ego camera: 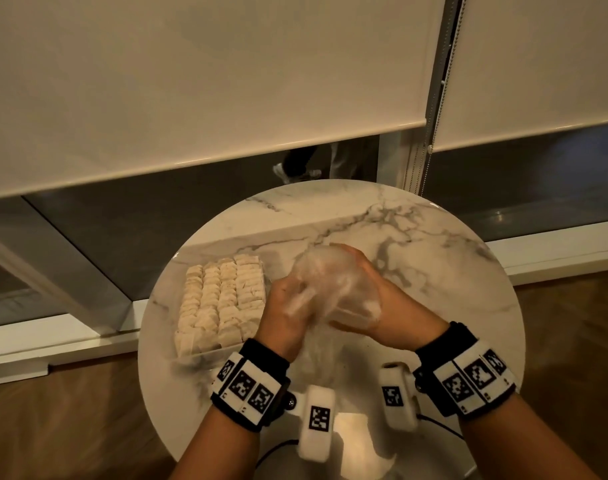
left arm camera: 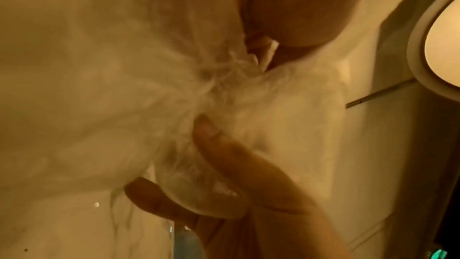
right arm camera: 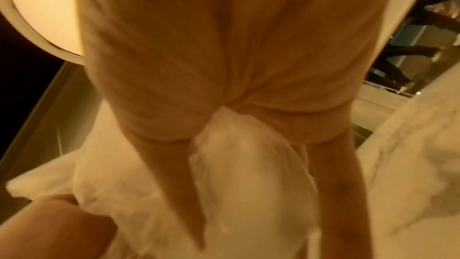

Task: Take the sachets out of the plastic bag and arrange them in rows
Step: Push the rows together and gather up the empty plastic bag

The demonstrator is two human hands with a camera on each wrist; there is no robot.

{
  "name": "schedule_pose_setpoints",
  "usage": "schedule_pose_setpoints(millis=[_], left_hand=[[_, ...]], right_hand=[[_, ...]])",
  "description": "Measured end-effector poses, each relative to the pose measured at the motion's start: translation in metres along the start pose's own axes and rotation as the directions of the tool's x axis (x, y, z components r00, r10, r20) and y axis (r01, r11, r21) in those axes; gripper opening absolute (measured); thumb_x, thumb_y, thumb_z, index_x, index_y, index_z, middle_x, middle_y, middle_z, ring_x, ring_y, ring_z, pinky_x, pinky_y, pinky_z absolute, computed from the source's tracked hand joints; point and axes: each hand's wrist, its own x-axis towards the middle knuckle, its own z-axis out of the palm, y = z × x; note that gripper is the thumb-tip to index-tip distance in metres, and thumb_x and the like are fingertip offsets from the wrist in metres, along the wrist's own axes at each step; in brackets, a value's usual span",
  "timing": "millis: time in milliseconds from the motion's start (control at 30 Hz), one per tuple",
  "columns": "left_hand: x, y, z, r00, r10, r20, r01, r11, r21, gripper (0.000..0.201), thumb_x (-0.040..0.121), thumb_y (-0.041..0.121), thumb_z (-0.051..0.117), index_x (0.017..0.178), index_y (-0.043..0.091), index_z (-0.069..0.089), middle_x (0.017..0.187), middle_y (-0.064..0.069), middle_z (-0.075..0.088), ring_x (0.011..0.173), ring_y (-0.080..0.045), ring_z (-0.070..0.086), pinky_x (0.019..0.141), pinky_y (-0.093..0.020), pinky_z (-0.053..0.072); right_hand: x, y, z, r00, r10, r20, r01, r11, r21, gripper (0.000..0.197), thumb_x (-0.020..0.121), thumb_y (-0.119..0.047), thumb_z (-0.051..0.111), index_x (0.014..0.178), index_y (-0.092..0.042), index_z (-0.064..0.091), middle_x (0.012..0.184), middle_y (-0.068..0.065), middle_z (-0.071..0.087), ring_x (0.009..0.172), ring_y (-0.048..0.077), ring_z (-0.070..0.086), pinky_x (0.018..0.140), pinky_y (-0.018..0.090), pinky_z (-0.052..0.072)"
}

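Item: plastic bag (ego camera: 333, 289), clear and crumpled, held above the middle of the round marble worktop (ego camera: 434, 237), between my two hands.

Item: left hand (ego camera: 287, 313). My fingers (left arm camera: 214, 145) curl into a gathered bunch of the film; in the left wrist view the thumb and a finger pinch the twisted plastic.

Item: right hand (ego camera: 382, 299). It lies against the right side of the bag; in the right wrist view my fingers (right arm camera: 169, 174) reach down along the film and part of the bag bulges between them. Grasping the bag.

Item: sachets (ego camera: 221, 303), pale, set in four close rows on the left part of the worktop, just beside my left hand. Whether any are in the bag, I cannot tell.

Item: roller blinds (ego camera: 191, 81), drawn low behind the worktop.
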Motion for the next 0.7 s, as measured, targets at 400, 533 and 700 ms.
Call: schedule_pose_setpoints(millis=[400, 533, 700], left_hand=[[-0.005, -0.001, 0.008, 0.973, -0.193, 0.129, 0.206, 0.974, -0.098, 0.029, 0.095, 0.005, 0.053, 0.120, 0.018, 0.061, 0.105, 0.003, 0.075, 0.098, -0.012, 0.070, 0.077, -0.023, 0.056], [0.002, -0.015, 0.002, 0.989, -0.117, -0.089, 0.124, 0.989, 0.084, 0.031, 0.087, 0.001, 0.069, 0.115, 0.014, 0.066, 0.100, 0.000, 0.075, 0.096, -0.021, 0.070, 0.080, -0.032, 0.058], [0.004, -0.023, -0.012, 0.981, -0.090, -0.174, 0.123, 0.974, 0.193, 0.019, 0.082, 0.003, 0.072, 0.100, 0.008, 0.072, 0.089, -0.007, 0.076, 0.086, -0.027, 0.073, 0.074, -0.039, 0.060]], right_hand=[[0.014, 0.006, 0.016, 0.887, -0.162, -0.432, 0.071, 0.973, -0.218, 0.034, 0.077, -0.043, 0.056, 0.104, -0.023, 0.058, 0.093, -0.005, 0.066, 0.085, 0.015, 0.065, 0.078, 0.037, 0.055], [0.009, 0.005, 0.021, 0.977, -0.122, -0.174, 0.083, 0.973, -0.216, 0.054, 0.082, -0.035, 0.072, 0.130, -0.029, 0.049, 0.117, -0.006, 0.065, 0.107, 0.014, 0.064, 0.091, 0.044, 0.054], [-0.008, -0.007, -0.005, 1.000, -0.002, 0.024, 0.003, 1.000, -0.018, 0.115, 0.074, -0.031, 0.088, 0.150, -0.058, 0.007, 0.154, -0.023, 0.022, 0.139, -0.014, 0.023, 0.112, 0.020, 0.036]])
